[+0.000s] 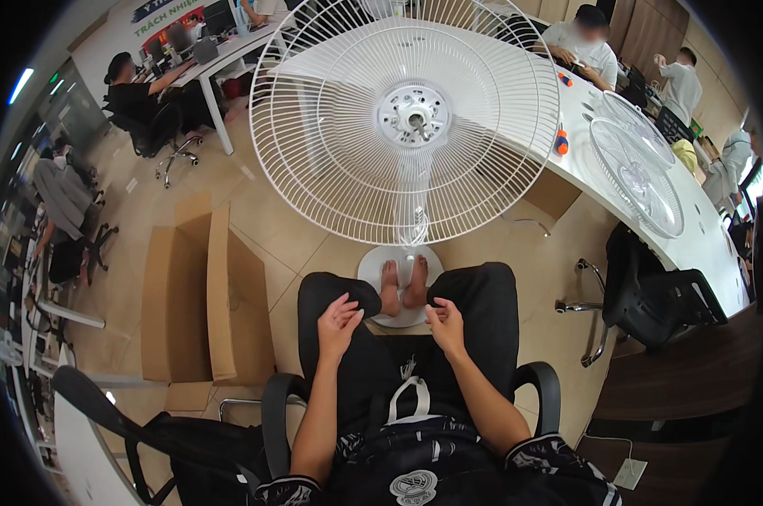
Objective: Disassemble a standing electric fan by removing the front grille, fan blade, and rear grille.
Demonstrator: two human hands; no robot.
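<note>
In front of me stands a white pedestal fan with a round wire guard (pixel 314 198) facing up toward me. A white hub plate (pixel 415 116) with a bare metal shaft sits at the guard's middle, and no blades show on it. My feet rest on the fan's round white base (pixel 370 274). Over my left thigh, my left hand (pixel 339 320) is loosely open and holds nothing. Above the right thigh, my right hand (pixel 446 325) has its fingers loosely bent and apart, nothing in them. Both hands are below the guard's near rim, not touching it.
A tall open cardboard box (pixel 221 295) stands at my left. To the right, a long white table (pixel 558 126) bears more wire guards (pixel 639 181) and an orange-and-blue screwdriver (pixel 561 142). A black office chair (pixel 651 291) is beside it. Several people work around the room.
</note>
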